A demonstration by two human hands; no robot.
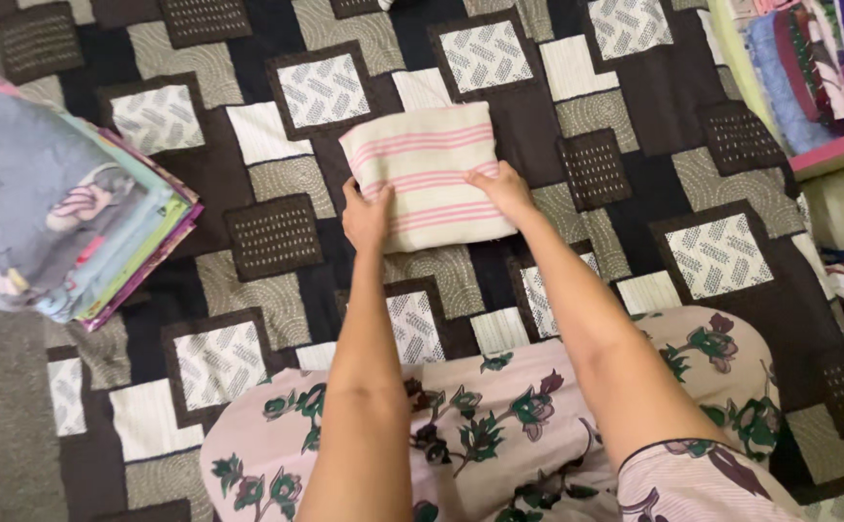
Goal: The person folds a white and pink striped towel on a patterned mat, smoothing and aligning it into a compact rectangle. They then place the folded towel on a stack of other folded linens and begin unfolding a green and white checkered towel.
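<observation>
Cloth with pink stripes lies folded in a neat square on the patchwork blanket, near its middle. It looks soft, light and floppy, so holding it by two edges or sliding flat hands under it seems best. The left hand presses its near left corner, fingers together. The right hand lies flat on its near edge. A stack of folded clothes sits at the blanket's left edge.

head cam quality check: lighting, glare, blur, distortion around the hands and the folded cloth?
Head view: soft, even light, no glare; only faint shadows under the left hand and right hand on the striped folded cloth. Cloth and patterned blanket sharp; the stack of folded fabrics at the left edge looks softer, slightly stretched by the wide lens.
</observation>
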